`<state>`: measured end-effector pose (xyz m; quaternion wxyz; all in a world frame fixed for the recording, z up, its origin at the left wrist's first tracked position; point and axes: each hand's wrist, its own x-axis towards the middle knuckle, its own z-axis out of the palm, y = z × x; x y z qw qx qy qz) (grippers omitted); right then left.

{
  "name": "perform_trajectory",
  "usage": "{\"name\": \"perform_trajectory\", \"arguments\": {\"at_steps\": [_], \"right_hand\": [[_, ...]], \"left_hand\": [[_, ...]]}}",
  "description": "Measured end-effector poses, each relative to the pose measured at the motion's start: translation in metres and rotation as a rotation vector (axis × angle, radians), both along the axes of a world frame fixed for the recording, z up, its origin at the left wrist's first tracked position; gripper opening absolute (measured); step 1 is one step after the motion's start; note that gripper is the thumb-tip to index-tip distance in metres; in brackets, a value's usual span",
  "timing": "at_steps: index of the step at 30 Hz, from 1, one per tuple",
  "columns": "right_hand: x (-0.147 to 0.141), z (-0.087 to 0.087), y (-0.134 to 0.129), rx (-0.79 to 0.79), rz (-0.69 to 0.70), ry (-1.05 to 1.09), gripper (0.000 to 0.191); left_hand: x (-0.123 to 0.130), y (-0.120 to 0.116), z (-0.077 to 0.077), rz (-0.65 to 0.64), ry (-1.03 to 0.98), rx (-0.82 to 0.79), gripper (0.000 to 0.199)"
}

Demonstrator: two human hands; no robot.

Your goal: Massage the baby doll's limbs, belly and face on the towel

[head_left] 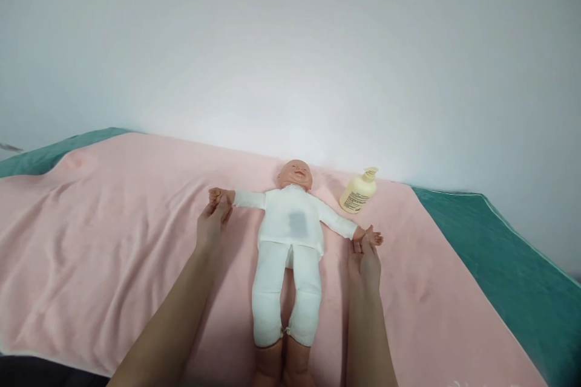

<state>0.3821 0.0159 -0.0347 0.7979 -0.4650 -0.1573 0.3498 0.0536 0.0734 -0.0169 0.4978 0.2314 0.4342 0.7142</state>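
Note:
A baby doll (293, 217) with a white cloth body lies on its back, head away from me, arms spread out to both sides. A grey patch marks its chest. My left hand (212, 224) is closed around the doll's hand on the left side, thumb on top. On the other side, my right hand (365, 261) grips the doll's other wrist from below, and that doll hand's fingers stick out past mine. Both doll arms are stretched outward. The doll's feet run out of the picture at the bottom.
A pale yellow pump bottle (358, 192) stands just beyond the doll's arm on the right. Beneath everything is a wrinkled pink blanket (113, 242), over a green cover (499, 254) that shows at both sides. A plain white wall (290, 48) rises behind.

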Motion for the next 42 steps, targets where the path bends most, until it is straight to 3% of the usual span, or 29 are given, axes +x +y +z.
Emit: {"name": "perform_trajectory", "arguments": {"at_steps": [3,5,10,13,16,20,24,31,35,42], "right_hand": [[0.006,-0.008,0.003,-0.007,-0.022,0.039,0.047],[0.006,-0.01,0.004,-0.014,-0.038,0.061,0.044],[0.005,-0.009,0.003,-0.022,-0.019,0.078,0.044],[0.003,-0.007,0.002,-0.025,-0.034,0.042,0.045],[-0.004,0.0,-0.002,-0.063,-0.08,-0.085,0.051],[-0.022,0.016,-0.008,-0.079,-0.173,-0.254,0.048],[-0.044,0.027,-0.014,0.022,-0.222,-0.495,0.043],[-0.067,0.016,-0.018,0.146,-0.024,-1.015,0.033],[-0.068,0.011,-0.013,0.31,0.002,-1.288,0.036],[-0.068,0.018,-0.009,0.404,0.022,-1.523,0.039]], "left_hand": [[-0.005,0.006,-0.009,-0.013,-0.253,-0.063,0.007],[-0.005,0.007,-0.01,0.025,-0.344,-0.114,0.008],[-0.002,0.008,-0.003,0.102,-0.426,-0.199,0.013],[0.001,0.004,0.002,0.104,-0.372,-0.164,0.013],[0.008,-0.005,0.007,0.101,-0.207,-0.122,0.011],[0.026,-0.021,0.017,0.155,0.192,-0.007,0.025],[0.045,-0.037,0.018,0.039,0.498,0.211,0.029],[0.061,-0.04,0.002,-0.051,1.156,0.724,0.03],[0.065,-0.037,0.0,-0.082,1.328,0.811,0.032],[0.07,-0.036,0.001,-0.074,1.382,0.832,0.03]]}}
